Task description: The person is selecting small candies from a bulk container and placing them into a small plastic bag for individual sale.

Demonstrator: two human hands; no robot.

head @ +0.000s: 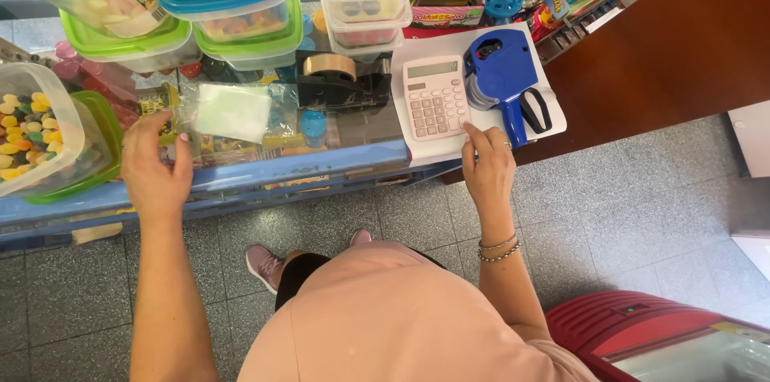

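Observation:
My right hand (488, 167) rests at the counter's front edge, its fingers touching the lower right corner of a white calculator (434, 97) that lies on a white sheet. A blue price-label gun (504, 77) lies just right of the calculator. My left hand (152, 164) reaches onto the glass counter top, fingers bent, at the left edge of a clear plastic bag (234, 111) with a pale green square inside. Whether it grips the bag is hidden by the hand itself.
A black tape dispenser (341, 81) stands between bag and calculator. Stacked lidded tubs of sweets (233, 5) fill the back of the glass counter (353, 159); a candy tub (36, 129) sits at far left. A wooden counter (674, 45) runs right. A red chest (634, 326) stands on the floor.

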